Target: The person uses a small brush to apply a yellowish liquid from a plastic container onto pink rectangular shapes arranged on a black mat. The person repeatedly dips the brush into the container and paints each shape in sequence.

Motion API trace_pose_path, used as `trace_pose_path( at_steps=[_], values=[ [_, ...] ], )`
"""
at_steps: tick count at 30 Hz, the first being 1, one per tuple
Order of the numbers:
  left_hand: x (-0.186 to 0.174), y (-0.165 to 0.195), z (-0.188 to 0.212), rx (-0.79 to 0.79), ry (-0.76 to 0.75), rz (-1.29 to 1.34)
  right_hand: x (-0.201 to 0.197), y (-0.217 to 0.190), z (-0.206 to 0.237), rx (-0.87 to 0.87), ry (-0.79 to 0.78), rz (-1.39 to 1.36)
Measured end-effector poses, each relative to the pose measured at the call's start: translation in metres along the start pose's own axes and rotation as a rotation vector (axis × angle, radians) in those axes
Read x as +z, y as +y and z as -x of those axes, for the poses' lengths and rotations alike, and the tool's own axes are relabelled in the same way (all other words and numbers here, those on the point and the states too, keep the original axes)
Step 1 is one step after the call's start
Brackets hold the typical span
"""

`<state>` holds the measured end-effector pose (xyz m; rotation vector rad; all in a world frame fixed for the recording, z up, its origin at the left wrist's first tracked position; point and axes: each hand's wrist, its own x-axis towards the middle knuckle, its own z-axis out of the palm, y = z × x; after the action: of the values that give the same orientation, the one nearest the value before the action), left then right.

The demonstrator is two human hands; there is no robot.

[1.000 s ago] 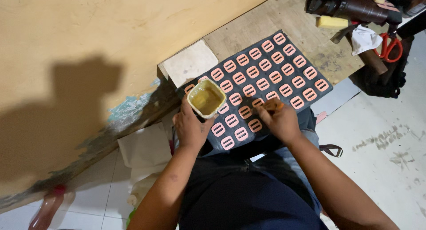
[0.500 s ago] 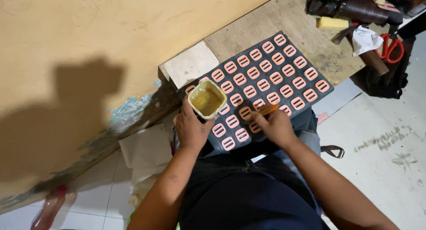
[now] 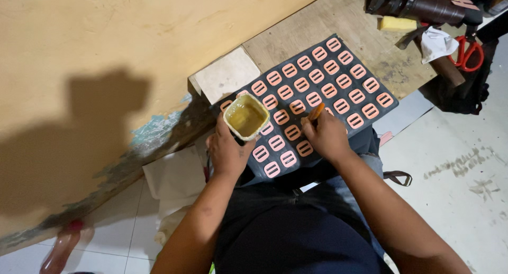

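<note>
The left hand (image 3: 228, 152) is closed around a small cup (image 3: 246, 117) of yellowish liquid, above the near corner of the dark tray (image 3: 391, 111). The right hand (image 3: 327, 136), gripping an orange-handled brush (image 3: 316, 111), has moved down the tray's pink pieces (image 3: 301, 84) toward the near rows.

No packages, signs or screens show; rows of small pink rectangular labels (image 3: 324, 86) cover the dark sheet (image 3: 392, 111).

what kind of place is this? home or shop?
Probably a small craft workshop: a worn wooden bench holds a dark board lined with pink buckle-shaped pieces, and red-handled scissors lie beside other tools.
</note>
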<state>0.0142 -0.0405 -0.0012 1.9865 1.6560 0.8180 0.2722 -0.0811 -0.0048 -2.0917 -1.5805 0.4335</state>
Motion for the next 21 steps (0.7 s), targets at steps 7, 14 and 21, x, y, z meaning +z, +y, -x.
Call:
trace_pose_path(
  at_steps=[7,14,21],
  values=[
    [0.003,-0.004,0.001,0.011,-0.008,-0.027,-0.002,-0.003,0.013,0.014,0.138,-0.195],
    [0.002,-0.003,0.000,-0.001,-0.024,-0.028,0.003,-0.005,0.005,-0.109,0.185,-0.151],
    [0.006,-0.006,0.001,-0.001,0.000,-0.026,-0.015,0.002,0.025,-0.133,0.002,-0.053]
  ],
)
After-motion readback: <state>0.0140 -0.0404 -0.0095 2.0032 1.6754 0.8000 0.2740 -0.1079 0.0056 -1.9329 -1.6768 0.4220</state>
